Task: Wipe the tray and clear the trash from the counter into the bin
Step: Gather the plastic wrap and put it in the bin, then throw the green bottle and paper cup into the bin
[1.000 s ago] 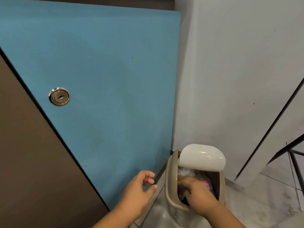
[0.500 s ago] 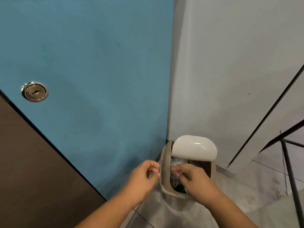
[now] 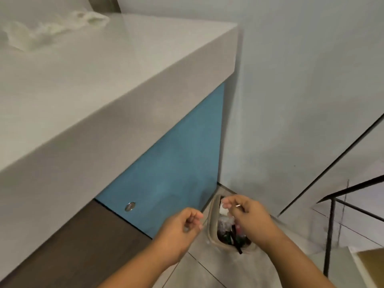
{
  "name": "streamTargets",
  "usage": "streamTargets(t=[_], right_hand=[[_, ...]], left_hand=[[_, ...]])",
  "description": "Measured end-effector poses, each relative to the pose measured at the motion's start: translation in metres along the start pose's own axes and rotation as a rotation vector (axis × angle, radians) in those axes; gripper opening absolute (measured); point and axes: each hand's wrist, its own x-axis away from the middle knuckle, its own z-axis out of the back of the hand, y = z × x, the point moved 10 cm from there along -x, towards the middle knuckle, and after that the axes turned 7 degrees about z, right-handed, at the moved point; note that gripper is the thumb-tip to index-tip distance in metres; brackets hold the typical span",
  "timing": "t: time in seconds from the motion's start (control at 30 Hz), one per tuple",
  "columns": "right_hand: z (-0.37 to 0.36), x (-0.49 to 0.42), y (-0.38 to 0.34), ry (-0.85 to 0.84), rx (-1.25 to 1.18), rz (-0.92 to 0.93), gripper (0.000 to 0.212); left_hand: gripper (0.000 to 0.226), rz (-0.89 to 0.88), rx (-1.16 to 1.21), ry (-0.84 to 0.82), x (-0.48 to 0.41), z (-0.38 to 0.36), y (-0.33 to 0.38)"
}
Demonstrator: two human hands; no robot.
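Beige bin [image 3: 214, 235] brimming with mixed, dark trash [image 3: 228, 229].

A pale grey counter [image 3: 128, 65] fills the upper left, its thick edge running down to the near left. Blurred whitish crumpled material [image 3: 52, 28], perhaps tissue or plastic, lies at its far left. On the tiled floor [image 3: 199, 271], lower right, a beige bin [image 3: 212, 227] stands in the corner, holding mixed trash.
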Motion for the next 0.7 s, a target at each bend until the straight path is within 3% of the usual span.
streamTargets(t=[0.23, 0.47, 0.7], right_hand=[[0.032, 0.018, -0.129, -0.087, 0.018, 0.033, 0.021], [0.038, 0.024, -0.238, -0.179, 0.076, 0.159, 0.024], [0.006, 0.032, -0.33, -0.336, 0.251, 0.369, 0.03]], left_hand=[[0.017, -0.012, -0.033, 0.049, 0.058, 0.08, 0.116], [0.016, -0.164, -0.038, 0.157, 0.116, 0.161, 0.214], [0.012, -0.101, 0.073, 0.434, 0.177, 0.251, 0.216]])
